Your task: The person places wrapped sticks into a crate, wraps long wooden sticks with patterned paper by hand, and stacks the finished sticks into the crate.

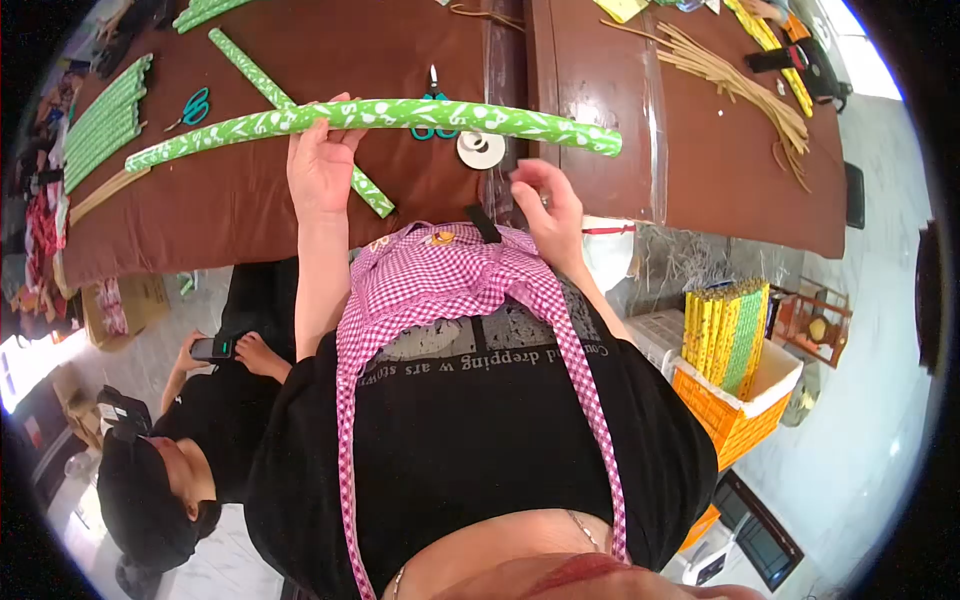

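My left hand (322, 165) is closed around a long green roll (400, 113) with a white leaf-like print, held level above the brown-covered table (420, 190). A second green roll (372, 192) lies slantwise on the table beneath it. My right hand (550, 200) is held near the table's front edge with its fingers curled in; anything between the fingertips is too small to make out. Left of that hand lies a white tape roll (470, 152). Teal-handled scissors (424, 131) show partly behind the held roll.
More teal scissors (196, 106) and a stack of green rolls (108, 125) lie on the left. Thin tan strips (735, 75) spread at the right. An orange basket (735, 425) holds yellow and green rolls (725, 335). A person (225, 410) with a phone sits at my left.
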`<state>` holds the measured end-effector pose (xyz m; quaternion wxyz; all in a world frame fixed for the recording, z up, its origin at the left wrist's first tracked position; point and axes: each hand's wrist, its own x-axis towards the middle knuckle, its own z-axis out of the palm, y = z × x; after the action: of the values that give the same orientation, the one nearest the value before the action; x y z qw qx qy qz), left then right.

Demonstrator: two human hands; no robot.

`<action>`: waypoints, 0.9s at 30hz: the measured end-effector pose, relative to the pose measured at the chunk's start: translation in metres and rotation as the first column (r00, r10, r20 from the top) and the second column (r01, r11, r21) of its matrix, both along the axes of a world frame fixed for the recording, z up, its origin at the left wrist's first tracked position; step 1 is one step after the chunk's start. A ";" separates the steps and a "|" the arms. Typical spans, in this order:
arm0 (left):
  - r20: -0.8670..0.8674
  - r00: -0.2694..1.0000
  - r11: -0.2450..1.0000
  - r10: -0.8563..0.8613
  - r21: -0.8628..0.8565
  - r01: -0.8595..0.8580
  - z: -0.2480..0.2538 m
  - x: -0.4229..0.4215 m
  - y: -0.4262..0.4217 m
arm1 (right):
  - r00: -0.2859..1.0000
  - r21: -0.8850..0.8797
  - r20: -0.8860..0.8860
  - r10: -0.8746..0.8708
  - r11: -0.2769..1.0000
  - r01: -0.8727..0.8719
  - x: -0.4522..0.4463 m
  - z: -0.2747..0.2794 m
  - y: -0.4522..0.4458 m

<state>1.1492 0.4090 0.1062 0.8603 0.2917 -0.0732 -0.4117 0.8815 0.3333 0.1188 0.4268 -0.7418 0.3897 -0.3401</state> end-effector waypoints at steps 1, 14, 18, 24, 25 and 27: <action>0.001 1.000 1.000 -0.006 0.000 0.006 0.001 -0.002 0.000 | 0.988 0.244 0.154 -0.006 0.969 -0.032 0.005 -0.001 0.000; -0.008 0.998 0.998 -0.058 0.000 0.058 0.012 -0.035 -0.005 | 0.680 0.727 0.636 -0.364 0.579 -0.370 0.032 0.003 -0.015; -0.035 0.998 0.997 -0.061 -0.041 0.059 0.009 -0.037 -0.007 | 0.684 0.731 0.631 -0.366 0.574 -0.368 0.027 -0.002 -0.017; -0.107 0.993 0.997 -0.051 -0.069 0.043 0.009 -0.034 -0.008 | 0.655 0.690 0.673 -0.344 0.610 -0.390 0.023 -0.003 -0.014; -0.102 0.994 0.997 -0.030 -0.069 0.023 0.009 -0.033 -0.008 | 0.650 0.678 0.684 -0.332 0.620 -0.396 0.022 -0.005 -0.015; -0.092 0.994 0.996 -0.056 -0.081 0.049 0.011 -0.032 -0.008 | 0.643 0.671 0.695 -0.322 0.613 -0.417 0.021 -0.004 -0.014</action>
<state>1.1171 0.4012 0.1168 0.8625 0.2358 -0.0562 -0.4443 0.9029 0.3195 0.1147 0.8384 -0.2694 0.2562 -0.3985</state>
